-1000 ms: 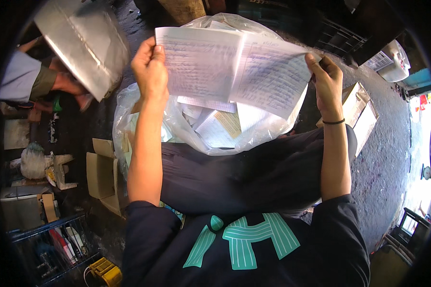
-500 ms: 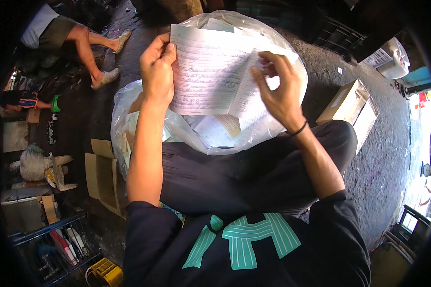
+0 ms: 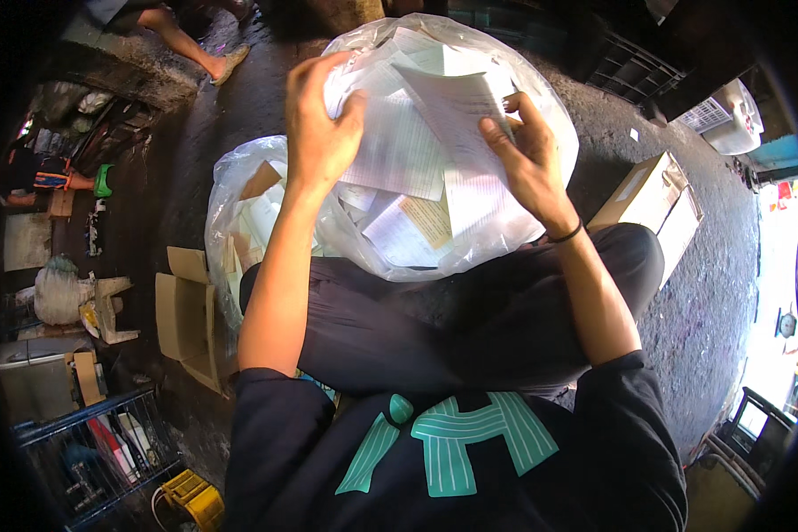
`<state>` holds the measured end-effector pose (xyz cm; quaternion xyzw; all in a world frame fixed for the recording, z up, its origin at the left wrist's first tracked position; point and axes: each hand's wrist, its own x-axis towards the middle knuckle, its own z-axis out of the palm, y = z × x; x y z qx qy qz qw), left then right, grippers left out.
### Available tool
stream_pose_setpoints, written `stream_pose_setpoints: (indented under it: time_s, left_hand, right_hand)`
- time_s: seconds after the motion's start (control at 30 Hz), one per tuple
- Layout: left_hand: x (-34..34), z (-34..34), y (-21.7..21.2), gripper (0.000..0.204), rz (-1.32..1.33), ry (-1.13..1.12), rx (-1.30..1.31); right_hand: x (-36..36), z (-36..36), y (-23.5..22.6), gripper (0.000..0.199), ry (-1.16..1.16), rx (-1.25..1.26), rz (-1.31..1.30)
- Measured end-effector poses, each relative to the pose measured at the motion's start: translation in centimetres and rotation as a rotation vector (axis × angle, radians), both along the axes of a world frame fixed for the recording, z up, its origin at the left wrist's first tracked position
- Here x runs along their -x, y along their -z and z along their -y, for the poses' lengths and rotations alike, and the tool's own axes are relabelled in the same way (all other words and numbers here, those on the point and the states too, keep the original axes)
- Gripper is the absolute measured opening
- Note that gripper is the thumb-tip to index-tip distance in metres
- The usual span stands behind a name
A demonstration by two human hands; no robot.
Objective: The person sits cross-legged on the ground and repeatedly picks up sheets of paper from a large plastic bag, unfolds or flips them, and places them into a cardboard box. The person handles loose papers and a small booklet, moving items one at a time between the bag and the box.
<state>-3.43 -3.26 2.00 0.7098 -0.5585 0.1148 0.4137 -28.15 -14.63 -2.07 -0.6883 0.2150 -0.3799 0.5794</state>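
Folded lined sheets of paper [image 3: 457, 111], covered in handwriting, hang above a large clear plastic bag [image 3: 554, 168]. My right hand [image 3: 536, 164] is closed on their right edge, thumb in front. To the left of the sheets, my left hand [image 3: 324, 129] is open, thumb and fingers apart, with nothing in it. Inside the bag lie many loose papers, among them a brownish printed piece [image 3: 428, 220]. The bag stands just beyond my crossed legs.
A second clear bag [image 3: 226, 182] of paper and card stands to the left, beside an open cardboard box [image 3: 182, 324]. Another carton [image 3: 638, 195] is near my right knee. Further left are a wire basket [image 3: 89, 452] and a yellow container [image 3: 195, 498]. Another person's leg [image 3: 182, 40] shows at upper left.
The paper, spread between both hands before, is now folded over and only in my right hand. My left hand has let go and opened. The other person has moved toward the upper left edge.
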Motion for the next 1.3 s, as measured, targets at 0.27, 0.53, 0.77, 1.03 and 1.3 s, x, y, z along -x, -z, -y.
stream_pose_setpoints:
  time_s: [0.27,0.53,0.77,1.03,1.3]
  left_hand:
    - [1.0,-0.3,-1.3,0.047,-0.968,0.441,-0.143]
    - [1.5,-0.7,-0.7,0.031,-0.955,0.526,-0.335]
    - [4.7,1.2,3.0,0.011,-0.942,0.428,-0.291]
    - [6.8,0.4,3.2,0.018,-1.234,0.317,-0.228]
    - [6.3,0.4,2.2,0.022,-1.309,0.455,-0.119]
  right_hand:
    - [1.6,1.3,-1.9,0.040,-0.159,-0.459,0.299]
    - [1.4,2.5,-0.5,0.036,-0.015,-0.410,0.230]
    - [0.8,0.7,5.0,0.089,0.496,0.465,-0.416]
    - [-1.5,-4.3,2.0,0.080,-0.173,-0.247,-0.012]
    - [-0.9,-2.1,0.3,0.071,-0.200,-0.356,0.043]
